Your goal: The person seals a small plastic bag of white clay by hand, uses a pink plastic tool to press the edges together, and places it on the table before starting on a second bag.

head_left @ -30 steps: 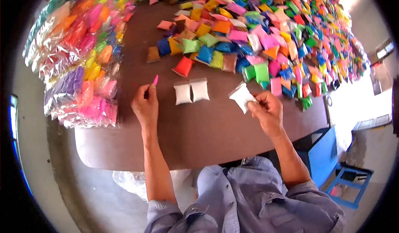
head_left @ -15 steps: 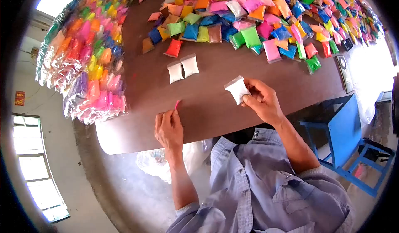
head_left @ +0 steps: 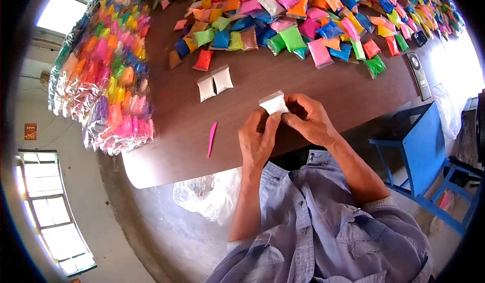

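Note:
A small clear packet of white material point(head_left: 274, 104) is gripped between my two hands above the near part of the table. My left hand point(head_left: 257, 136) pinches its lower left side with thumb and fingers. On the other side, my right hand point(head_left: 309, 117) has its thumb and curled fingers closed on the packet. A pink plastic knife-like tool point(head_left: 211, 139) lies on the table to the left of my left hand. Two more white packets point(head_left: 214, 83) lie side by side farther back, near a red packet point(head_left: 203, 60).
A large heap of small coloured packets point(head_left: 303, 25) covers the back of the brown table point(head_left: 177, 116). Bundled bags of coloured packets point(head_left: 113, 81) lie along the left edge. A long metallic object point(head_left: 418, 76) lies at the right, with a blue stool point(head_left: 422, 151) below.
My left hand has let go of the pink tool and moved right to take hold of the white packet. My right hand has brought the packet slightly left.

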Demonstrator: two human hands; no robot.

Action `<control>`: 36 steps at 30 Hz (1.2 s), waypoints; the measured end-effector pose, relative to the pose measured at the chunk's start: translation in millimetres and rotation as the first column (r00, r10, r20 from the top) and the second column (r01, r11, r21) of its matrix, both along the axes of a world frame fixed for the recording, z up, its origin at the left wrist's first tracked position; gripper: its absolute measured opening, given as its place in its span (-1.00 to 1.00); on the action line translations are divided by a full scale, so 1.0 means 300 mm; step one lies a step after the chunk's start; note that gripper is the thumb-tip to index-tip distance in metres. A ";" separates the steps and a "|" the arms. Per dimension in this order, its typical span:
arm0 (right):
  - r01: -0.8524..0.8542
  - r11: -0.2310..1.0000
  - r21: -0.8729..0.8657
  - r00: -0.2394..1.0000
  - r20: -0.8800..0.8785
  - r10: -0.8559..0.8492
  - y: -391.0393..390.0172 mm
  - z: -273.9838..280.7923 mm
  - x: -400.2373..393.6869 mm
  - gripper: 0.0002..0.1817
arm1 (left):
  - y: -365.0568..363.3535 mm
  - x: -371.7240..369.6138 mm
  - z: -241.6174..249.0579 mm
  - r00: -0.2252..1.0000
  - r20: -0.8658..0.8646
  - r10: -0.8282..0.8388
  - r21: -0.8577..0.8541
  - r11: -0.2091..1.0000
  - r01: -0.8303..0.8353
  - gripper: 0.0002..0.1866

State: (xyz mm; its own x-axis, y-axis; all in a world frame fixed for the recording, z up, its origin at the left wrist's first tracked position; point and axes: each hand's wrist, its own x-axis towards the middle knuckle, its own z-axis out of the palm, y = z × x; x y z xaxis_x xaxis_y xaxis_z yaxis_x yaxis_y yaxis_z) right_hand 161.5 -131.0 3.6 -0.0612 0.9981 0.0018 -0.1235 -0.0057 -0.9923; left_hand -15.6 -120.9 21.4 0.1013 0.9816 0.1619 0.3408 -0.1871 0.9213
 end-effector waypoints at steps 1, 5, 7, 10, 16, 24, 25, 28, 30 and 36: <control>0.002 1.000 -0.002 1.000 -0.003 -0.002 0.000 -0.009 0.005 -0.67 | 0.001 -0.002 -0.018 1.000 -0.003 -0.002 -0.002 1.000 0.002 -0.75; -0.040 0.999 0.004 0.995 -0.086 0.040 0.008 -0.004 0.000 -0.69 | -0.010 -0.022 -0.034 0.999 -0.053 -0.006 -0.023 1.000 0.005 -0.76; -0.041 0.998 -0.041 0.992 -0.117 0.036 0.012 0.004 0.001 -0.70 | -0.020 -0.027 -0.026 0.988 -0.151 -0.010 -0.016 1.000 0.008 -0.76; -0.039 0.999 -0.004 0.999 0.033 0.039 0.010 -0.013 0.008 -0.73 | -0.028 -0.028 -0.018 0.994 -0.109 -0.024 -0.088 0.996 0.015 -0.74; 0.022 0.996 0.086 1.000 -0.021 -0.020 0.004 -0.028 -0.008 -0.80 | -0.027 -0.007 -0.010 0.959 0.283 0.011 -0.256 0.965 0.064 -0.73; 0.033 0.985 0.168 0.986 0.157 -0.060 0.001 -0.007 -0.010 -0.81 | -0.018 -0.020 -0.074 0.947 0.306 0.096 -0.188 0.981 -0.038 -0.80; 0.035 0.985 0.167 0.986 0.156 -0.061 0.003 -0.012 -0.010 -0.81 | -0.018 -0.025 -0.077 0.948 0.305 0.094 -0.189 0.981 -0.037 -0.80; 0.058 0.989 0.133 0.988 0.135 -0.076 0.003 -0.023 -0.011 -0.83 | -0.021 -0.024 -0.063 0.970 0.240 0.031 -0.138 0.990 0.003 -0.79; 0.065 0.994 0.084 0.993 0.091 -0.072 0.000 -0.013 -0.010 -0.85 | -0.028 -0.014 -0.033 0.986 0.140 0.090 -0.207 0.976 -0.059 -0.79; 0.088 0.959 0.269 0.978 0.157 -0.134 0.006 -0.046 -0.019 -0.87 | -0.017 -0.019 -0.057 0.982 0.179 0.057 -0.175 0.984 -0.025 -0.77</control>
State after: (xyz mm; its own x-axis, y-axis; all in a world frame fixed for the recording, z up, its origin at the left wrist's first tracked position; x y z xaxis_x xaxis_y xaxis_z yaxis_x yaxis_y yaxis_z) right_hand 155.9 -129.1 -10.0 0.0278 0.9651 0.2604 0.0640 0.2583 -0.9640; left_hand -21.2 -125.9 4.3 0.0450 0.9990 0.0033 0.1682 -0.0108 0.9857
